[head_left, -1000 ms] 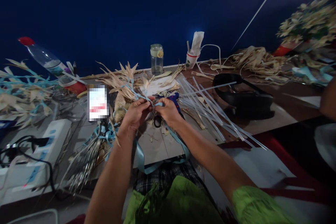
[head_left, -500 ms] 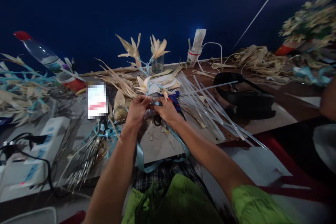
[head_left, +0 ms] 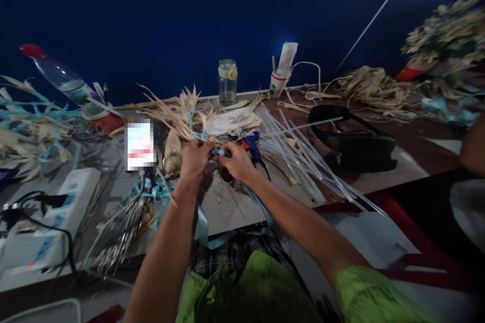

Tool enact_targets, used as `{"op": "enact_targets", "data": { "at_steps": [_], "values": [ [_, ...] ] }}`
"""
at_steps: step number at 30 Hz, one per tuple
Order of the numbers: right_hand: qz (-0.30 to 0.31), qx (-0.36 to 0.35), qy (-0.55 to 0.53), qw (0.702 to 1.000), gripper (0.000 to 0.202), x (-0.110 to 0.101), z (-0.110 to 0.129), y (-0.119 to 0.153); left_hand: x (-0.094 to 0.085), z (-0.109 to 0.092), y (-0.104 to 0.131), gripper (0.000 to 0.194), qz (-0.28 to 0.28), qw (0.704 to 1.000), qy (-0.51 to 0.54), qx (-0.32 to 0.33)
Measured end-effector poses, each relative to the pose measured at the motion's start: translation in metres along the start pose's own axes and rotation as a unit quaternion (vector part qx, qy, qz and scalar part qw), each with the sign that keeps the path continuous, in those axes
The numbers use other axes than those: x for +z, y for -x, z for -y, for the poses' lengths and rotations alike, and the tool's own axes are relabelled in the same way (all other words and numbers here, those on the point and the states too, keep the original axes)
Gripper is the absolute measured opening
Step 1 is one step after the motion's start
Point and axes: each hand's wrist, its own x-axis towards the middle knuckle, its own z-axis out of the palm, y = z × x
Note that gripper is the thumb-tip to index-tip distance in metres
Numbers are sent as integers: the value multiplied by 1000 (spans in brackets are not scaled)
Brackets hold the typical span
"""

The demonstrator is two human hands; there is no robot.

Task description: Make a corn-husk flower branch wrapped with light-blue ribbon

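In the middle of the frame, the left hand (head_left: 195, 160) pinches a flower stem (head_left: 192, 125). The right hand (head_left: 239, 162) pinches blue ribbon (head_left: 202, 224).

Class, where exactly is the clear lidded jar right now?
In the head view, the jar stands upper-centre, in front of the blue wall, left of the white cup and beyond the right hand.

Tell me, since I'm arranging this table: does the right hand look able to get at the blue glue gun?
Probably yes: the glue gun lies just beyond the right hand with nothing plainly between, though that hand seems to hold blue ribbon.
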Motion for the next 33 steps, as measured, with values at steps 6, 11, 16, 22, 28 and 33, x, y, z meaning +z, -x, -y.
{"op": "enact_targets", "data": {
  "at_steps": [6,11,16,22,28,33],
  "values": [
    [-25,-3,33,999,15,1,-3,0,2,-5,6,25,13,1000,11,-6],
    [-31,10,9,999,20,-3,-5,-3,-2,-16,10,24,133,979,138,-64],
    [-34,12,4,999,18,-3,-1,-2,-5,-9,5,21,74,997,23,-13],
    [-35,-11,20,999,17,-1,-2,-2,-1,-1,1,25,32,992,-101,70],
    [-19,-32,13,999,15,0,-5,-1,1,-1,1,28,18,989,-131,72],
    [-10,-20,-5,1000,16,0,-8,-3,0,-8,6,26,29,980,-186,71]
  ]
}}
